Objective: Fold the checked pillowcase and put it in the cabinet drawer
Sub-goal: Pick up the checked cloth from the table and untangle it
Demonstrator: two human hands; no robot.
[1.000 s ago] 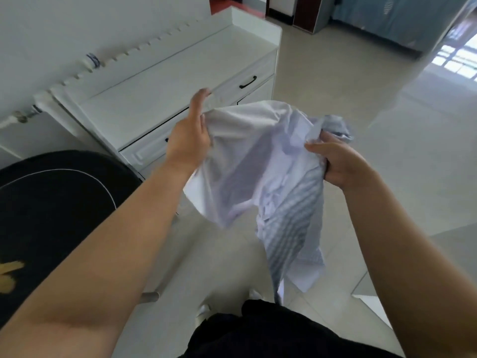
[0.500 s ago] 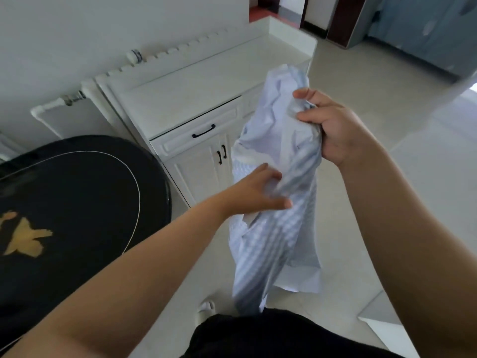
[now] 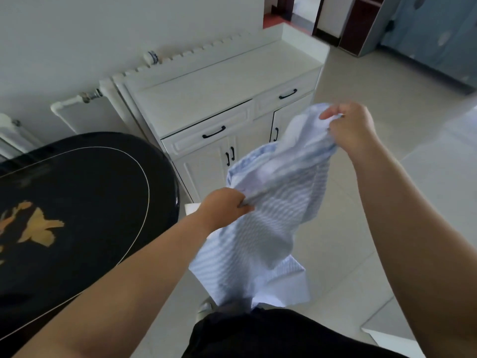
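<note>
The pale blue checked pillowcase [image 3: 260,233] hangs crumpled in the air in front of me, its lower end drooping toward my legs. My right hand [image 3: 348,125] grips its upper end, raised near the cabinet's right door. My left hand [image 3: 224,206] grips a lower edge of the cloth, closer to my body. The white cabinet [image 3: 206,99] stands against the wall ahead. Its left drawer [image 3: 206,134] and right drawer [image 3: 286,95] both have black handles and look closed.
A glossy black oval table [image 3: 77,202] with a gold fish design sits at my left, close to the cabinet. White radiators [image 3: 77,109] line the wall behind. Pale tiled floor [image 3: 387,81] spreads to the right. A white object [image 3: 382,332] lies on the floor at lower right.
My left hand has slid down and outward along the cloth while my right hand stays high, so the pillowcase is spread wider between them. The view has turned more toward the cabinet.
</note>
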